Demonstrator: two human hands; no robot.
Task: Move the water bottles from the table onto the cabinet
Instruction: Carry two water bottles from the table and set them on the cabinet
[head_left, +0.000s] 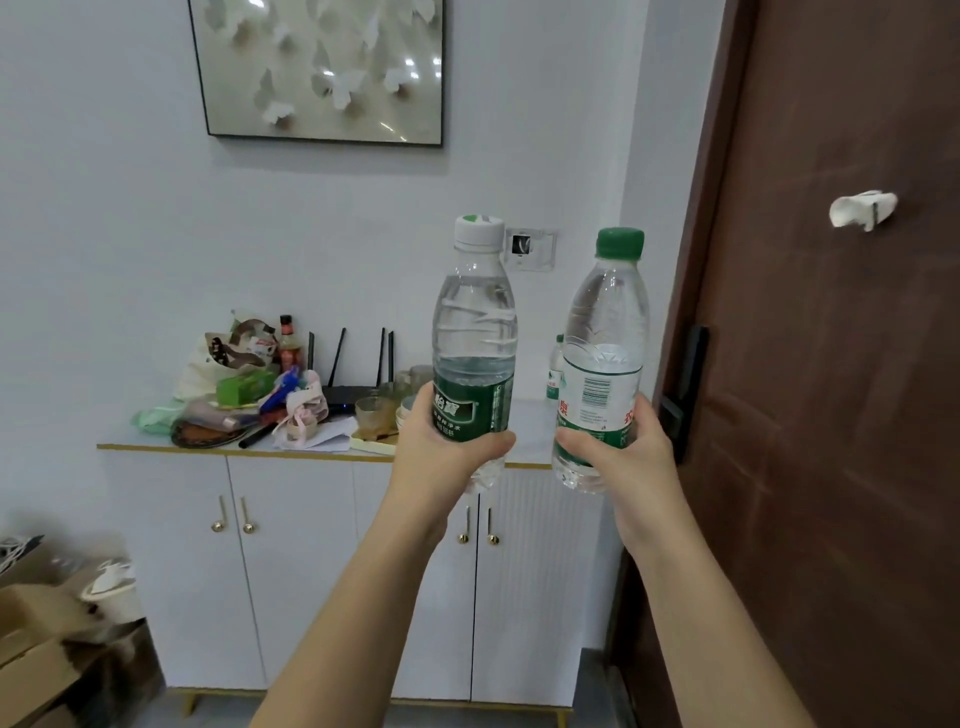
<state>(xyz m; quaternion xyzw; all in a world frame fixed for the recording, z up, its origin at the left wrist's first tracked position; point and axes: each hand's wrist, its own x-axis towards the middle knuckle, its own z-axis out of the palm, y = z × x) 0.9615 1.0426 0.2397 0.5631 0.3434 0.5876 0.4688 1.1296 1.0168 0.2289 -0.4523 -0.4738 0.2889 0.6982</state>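
Observation:
My left hand (441, 447) grips a clear water bottle with a white cap and dark green label (475, 332), held upright. My right hand (623, 452) grips a second clear bottle with a green cap and white label (605, 353), tilted slightly. Both bottles hang in the air in front of the white cabinet (291, 561), over the right end of its top. A third small water bottle (555, 371) stands on the cabinet top by the wall, partly hidden behind the right-hand bottle.
The cabinet top's left and middle hold a bag (228, 358), a black router (353, 384), glass cups (379, 408), papers and clutter. A brown door (831, 389) stands at the right. Cardboard boxes (36, 639) lie on the floor at the left.

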